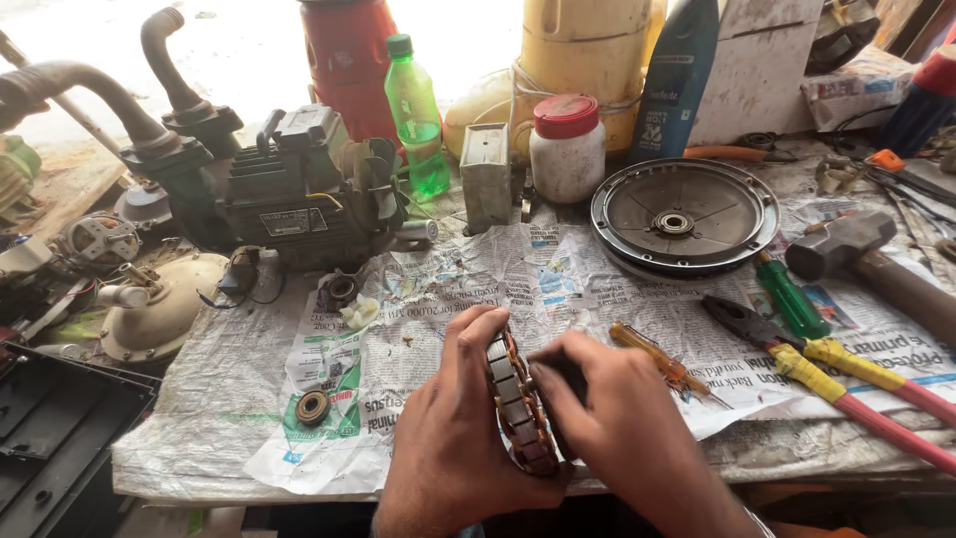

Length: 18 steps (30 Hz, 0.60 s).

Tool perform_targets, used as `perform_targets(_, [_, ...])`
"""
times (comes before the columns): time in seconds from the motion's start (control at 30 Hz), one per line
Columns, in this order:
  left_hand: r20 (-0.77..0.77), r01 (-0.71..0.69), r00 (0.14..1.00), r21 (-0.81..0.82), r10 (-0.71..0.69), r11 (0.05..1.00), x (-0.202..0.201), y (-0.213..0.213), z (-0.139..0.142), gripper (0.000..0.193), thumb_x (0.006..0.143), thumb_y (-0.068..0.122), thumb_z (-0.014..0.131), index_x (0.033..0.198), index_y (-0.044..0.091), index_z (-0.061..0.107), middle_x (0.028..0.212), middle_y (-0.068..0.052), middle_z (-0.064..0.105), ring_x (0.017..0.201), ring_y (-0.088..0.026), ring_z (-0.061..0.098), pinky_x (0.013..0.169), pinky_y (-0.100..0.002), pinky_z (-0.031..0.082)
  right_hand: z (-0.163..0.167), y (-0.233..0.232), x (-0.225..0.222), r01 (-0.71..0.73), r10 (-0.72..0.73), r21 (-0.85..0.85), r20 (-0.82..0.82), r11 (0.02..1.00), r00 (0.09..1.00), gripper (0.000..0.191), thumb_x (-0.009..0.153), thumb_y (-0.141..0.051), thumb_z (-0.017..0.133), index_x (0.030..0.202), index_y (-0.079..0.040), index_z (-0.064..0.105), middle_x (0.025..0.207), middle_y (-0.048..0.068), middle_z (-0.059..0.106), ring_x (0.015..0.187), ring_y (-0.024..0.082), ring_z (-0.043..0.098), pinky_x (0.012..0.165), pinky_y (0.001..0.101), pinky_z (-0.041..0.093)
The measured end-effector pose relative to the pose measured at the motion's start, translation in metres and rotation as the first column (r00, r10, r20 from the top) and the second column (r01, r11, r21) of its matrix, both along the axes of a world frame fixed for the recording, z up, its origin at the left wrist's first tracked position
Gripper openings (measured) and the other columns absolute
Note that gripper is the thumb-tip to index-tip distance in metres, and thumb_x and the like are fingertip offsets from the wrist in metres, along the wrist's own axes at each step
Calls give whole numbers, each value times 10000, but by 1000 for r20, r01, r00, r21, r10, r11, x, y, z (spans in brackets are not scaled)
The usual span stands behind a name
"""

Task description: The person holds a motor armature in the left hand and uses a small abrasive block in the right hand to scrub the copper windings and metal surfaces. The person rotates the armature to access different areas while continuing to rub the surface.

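Observation:
Both my hands hold a round motor stator [518, 408] on edge at the front of the workbench, with its copper windings and metal core showing between my palms. My left hand [453, 428] grips its left face, thumb over the top. Closed around its right side is my right hand [622, 428], with the fingers against a dark part there. An orange-handled screwdriver [657, 361] lies on the newspaper [428, 329] just right of my right hand.
A round metal motor cover [684, 217] lies behind, with a green screwdriver [792, 299], pliers with red and yellow handles [846, 384] and a hammer [866, 264] to the right. A dark pump motor [299, 194], bottles, jars and a small bearing [313, 407] stand left and behind.

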<state>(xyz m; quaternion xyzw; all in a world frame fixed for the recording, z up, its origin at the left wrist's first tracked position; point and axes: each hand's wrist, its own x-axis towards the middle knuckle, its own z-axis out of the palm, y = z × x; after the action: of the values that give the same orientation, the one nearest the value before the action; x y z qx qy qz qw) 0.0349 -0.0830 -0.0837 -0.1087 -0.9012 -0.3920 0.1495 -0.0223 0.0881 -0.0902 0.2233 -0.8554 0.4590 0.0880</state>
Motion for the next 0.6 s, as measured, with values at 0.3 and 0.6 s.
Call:
perform_targets(0.3, [-38, 18, 999, 24, -17, 1000, -1, -3, -2, 1323, 344, 360, 986, 1467, 125, 327, 1480, -168, 482, 1092, -423, 695, 862, -480, 585, 18, -8, 13, -15, 11, -43, -114, 999, 993, 203, 881, -189, 673, 965, -14, 732, 770, 157, 772, 721, 277, 774, 628, 373, 568])
perform_targets(0.6, [-27, 22, 999, 14, -22, 1000, -1, -3, 1, 1283, 357, 328, 976, 1456, 133, 342, 1504, -146, 488, 1096, -406, 694, 852, -479, 587, 1, 0, 2, -84, 81, -73, -46, 994, 996, 196, 892, -182, 674, 979, -21, 745, 760, 112, 797, 668, 218, 800, 598, 337, 577])
